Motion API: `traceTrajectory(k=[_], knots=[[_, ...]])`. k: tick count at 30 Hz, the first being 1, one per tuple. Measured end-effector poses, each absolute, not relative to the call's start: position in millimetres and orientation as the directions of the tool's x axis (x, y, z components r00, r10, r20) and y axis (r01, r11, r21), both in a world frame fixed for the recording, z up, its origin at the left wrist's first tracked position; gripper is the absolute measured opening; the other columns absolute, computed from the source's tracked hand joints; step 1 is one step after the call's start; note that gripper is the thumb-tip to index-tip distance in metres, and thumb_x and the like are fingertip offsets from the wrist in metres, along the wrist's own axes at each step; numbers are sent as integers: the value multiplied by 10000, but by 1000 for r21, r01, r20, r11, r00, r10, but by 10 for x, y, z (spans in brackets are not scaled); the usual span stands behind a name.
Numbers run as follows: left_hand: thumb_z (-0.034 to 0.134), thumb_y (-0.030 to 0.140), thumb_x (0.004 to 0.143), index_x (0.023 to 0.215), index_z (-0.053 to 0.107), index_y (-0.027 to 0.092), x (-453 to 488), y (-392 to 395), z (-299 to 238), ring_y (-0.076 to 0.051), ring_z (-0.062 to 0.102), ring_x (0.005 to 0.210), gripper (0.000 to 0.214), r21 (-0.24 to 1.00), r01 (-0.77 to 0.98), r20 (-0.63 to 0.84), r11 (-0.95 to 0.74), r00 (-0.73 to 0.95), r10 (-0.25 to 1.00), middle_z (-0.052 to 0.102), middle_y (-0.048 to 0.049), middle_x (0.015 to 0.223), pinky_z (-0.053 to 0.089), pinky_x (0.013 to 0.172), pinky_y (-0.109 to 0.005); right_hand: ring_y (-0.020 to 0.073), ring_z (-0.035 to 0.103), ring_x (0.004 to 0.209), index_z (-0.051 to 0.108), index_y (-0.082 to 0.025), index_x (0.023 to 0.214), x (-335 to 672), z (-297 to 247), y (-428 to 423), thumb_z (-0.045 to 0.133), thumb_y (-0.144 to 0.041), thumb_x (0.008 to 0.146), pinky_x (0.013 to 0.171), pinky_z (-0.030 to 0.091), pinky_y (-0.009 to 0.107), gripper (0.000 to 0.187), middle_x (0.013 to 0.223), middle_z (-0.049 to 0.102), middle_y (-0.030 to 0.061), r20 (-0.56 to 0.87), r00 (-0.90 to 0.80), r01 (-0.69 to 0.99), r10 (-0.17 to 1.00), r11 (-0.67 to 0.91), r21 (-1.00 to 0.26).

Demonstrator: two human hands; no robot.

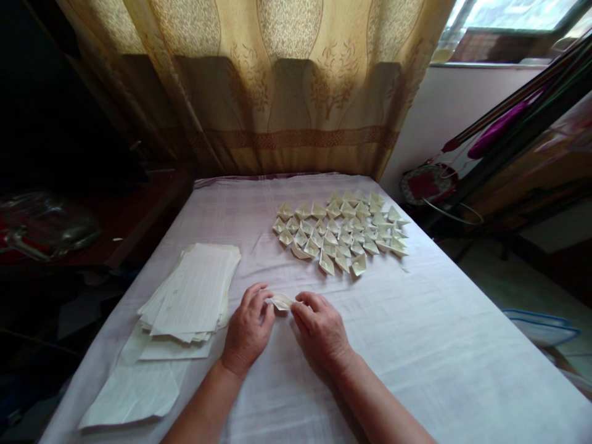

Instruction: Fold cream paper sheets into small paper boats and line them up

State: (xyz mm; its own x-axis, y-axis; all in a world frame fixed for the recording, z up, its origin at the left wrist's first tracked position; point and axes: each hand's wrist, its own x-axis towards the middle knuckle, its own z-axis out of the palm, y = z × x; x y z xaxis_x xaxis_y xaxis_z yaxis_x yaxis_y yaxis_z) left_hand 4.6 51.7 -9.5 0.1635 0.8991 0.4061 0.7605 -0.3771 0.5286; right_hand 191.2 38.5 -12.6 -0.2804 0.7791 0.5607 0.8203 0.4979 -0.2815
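Note:
Between my hands is a small folded paper boat [282, 301], pale cream and pointed at its ends. My left hand [250, 327] pinches its left end between thumb and fingers. At the other end, the closed fingers of my right hand [321, 324] grip the paper. The tips of the boat are partly hidden by my fingers. Beyond my hands, several finished paper boats [345, 228] stand grouped close together on the cloth. To the left of my left hand lies a stack of lined paper sheets [194, 293].
A pale cloth [416, 357] covers the table. Under the stack, a larger folded white sheet [134, 385] reaches toward the near left edge. A patterned curtain [296, 92] hangs behind the table. Bags and a purple item [499, 129] hang at the right.

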Motion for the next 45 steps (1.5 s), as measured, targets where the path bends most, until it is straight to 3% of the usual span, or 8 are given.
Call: traceTrajectory(k=[3,7,11,14,25,36,40,45], knots=[[543,322,907,1080,627,189,15,557,-64,-143,665,619,234,608,776,260,-168,6,966,733,-43,937,535,655,-258,154,578,758,696,-226,856,1935,-153,401,606,-88,815,683,471,239,170,947,664,49,561,-301,814,771,514,-270],[567,343,901,901,706,231,19,578,2,-155,700,708,179,594,801,91,-75,26,995,757,2,793,462,637,-218,150,597,771,706,-239,868,1946,-176,392,609,-124,842,694,486,236,153,968,671,53,535,-312,798,785,522,-301],[574,320,895,847,720,230,45,562,37,-148,692,698,178,582,811,77,-57,15,997,761,4,781,424,636,-217,161,639,824,680,-223,987,1941,-168,354,560,-214,901,752,503,257,148,970,689,62,493,-223,735,841,477,-482],[575,311,891,836,725,230,56,554,48,-142,678,685,179,571,819,70,-50,12,997,763,2,786,407,636,-219,143,641,670,625,-192,1064,1923,-144,336,562,-270,889,664,476,248,201,851,707,28,368,-42,740,929,276,-613],[556,300,892,789,712,213,145,578,80,-147,652,672,206,559,827,25,-68,65,998,739,-11,748,383,629,-226,160,630,574,682,-235,706,1736,54,495,585,-215,821,541,329,240,152,630,707,8,92,68,796,993,2,-605],[554,275,885,861,716,220,105,645,92,-138,669,692,173,632,770,-14,-87,123,992,747,-1,783,422,636,-207,147,647,589,714,-233,762,1817,39,562,575,-240,835,546,394,216,157,652,714,-3,87,38,682,995,37,-730],[545,272,887,852,718,214,84,728,85,-136,663,679,186,645,760,-17,-79,118,993,741,-1,756,416,627,-205,141,624,561,718,-212,969,1864,16,591,573,-247,847,549,419,219,193,657,702,-8,94,5,650,996,69,-757],[540,276,877,816,707,208,86,882,48,-141,649,645,190,662,747,-4,-62,86,996,721,2,702,399,608,-215,154,664,709,666,-220,1115,1914,-32,595,535,-203,868,646,464,228,280,861,730,30,278,-189,664,942,331,-670]])
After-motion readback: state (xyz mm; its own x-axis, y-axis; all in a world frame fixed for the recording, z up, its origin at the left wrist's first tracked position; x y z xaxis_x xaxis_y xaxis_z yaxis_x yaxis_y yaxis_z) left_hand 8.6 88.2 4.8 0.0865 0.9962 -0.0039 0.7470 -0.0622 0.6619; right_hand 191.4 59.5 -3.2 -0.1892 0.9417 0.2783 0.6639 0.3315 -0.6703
